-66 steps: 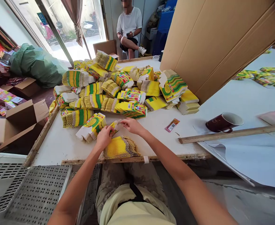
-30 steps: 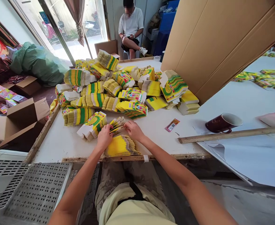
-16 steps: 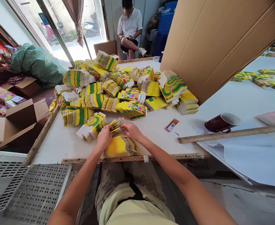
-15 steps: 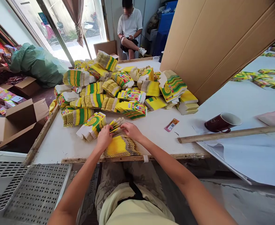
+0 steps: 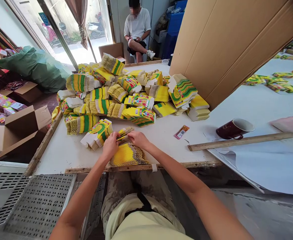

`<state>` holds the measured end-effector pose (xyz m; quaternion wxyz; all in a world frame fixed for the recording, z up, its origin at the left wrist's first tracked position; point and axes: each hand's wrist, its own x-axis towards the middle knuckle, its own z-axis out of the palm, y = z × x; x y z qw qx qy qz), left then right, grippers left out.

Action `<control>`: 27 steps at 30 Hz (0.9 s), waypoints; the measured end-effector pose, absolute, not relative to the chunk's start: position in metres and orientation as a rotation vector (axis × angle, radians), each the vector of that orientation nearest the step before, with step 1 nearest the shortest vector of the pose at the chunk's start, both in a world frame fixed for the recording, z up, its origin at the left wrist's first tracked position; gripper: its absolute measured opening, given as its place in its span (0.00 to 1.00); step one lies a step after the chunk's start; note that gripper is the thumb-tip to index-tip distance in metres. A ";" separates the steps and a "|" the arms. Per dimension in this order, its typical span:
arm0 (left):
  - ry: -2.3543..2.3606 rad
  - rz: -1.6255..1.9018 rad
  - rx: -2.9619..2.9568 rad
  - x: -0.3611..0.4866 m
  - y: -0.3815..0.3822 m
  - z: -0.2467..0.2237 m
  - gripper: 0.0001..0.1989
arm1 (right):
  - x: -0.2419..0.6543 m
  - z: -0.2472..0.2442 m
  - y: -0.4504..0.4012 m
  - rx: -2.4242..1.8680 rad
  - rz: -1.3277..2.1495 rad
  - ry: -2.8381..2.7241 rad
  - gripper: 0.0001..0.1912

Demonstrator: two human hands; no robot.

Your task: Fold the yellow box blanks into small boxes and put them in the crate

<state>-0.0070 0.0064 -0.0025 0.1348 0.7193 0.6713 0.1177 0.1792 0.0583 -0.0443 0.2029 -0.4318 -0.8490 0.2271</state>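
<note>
My left hand (image 5: 111, 144) is closed on the left end of a small bundle of flat, folded yellow cartons (image 5: 124, 133). At the bundle's right end, the fingers of my right hand (image 5: 138, 139) pinch its edge. Just below both hands, a fanned row of yellow folded cartons (image 5: 126, 155) lies along the table's front edge. Left of my left hand rests a stack of yellow, white and green cartons (image 5: 98, 133). Behind the hands rises a large heap of similar carton bundles (image 5: 101, 106). My fingertips partly hide the held bundle.
A small sachet (image 5: 181, 132) lies on the white table (image 5: 166, 146). To the right are a dark mug (image 5: 230, 129) and a wooden strip (image 5: 236, 141), with a tall cardboard sheet (image 5: 218, 43) behind. A plastic crate (image 5: 38, 200) stands lower left. A person (image 5: 137, 28) sits beyond the table.
The bundle's cartons, spread apart earlier, now lie closer together between my hands. Both hands stay in nearly the same place. At far left, the green sack has been pulled outward.
</note>
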 end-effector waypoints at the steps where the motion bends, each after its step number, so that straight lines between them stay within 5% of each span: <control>1: 1.943 0.341 2.087 -0.007 0.007 -0.003 0.11 | 0.179 -0.044 0.059 -1.206 0.632 -2.383 0.09; 27: 1.915 -0.090 2.239 -0.007 0.014 -0.001 0.12 | 0.174 -0.032 0.062 -1.305 0.634 -2.631 0.12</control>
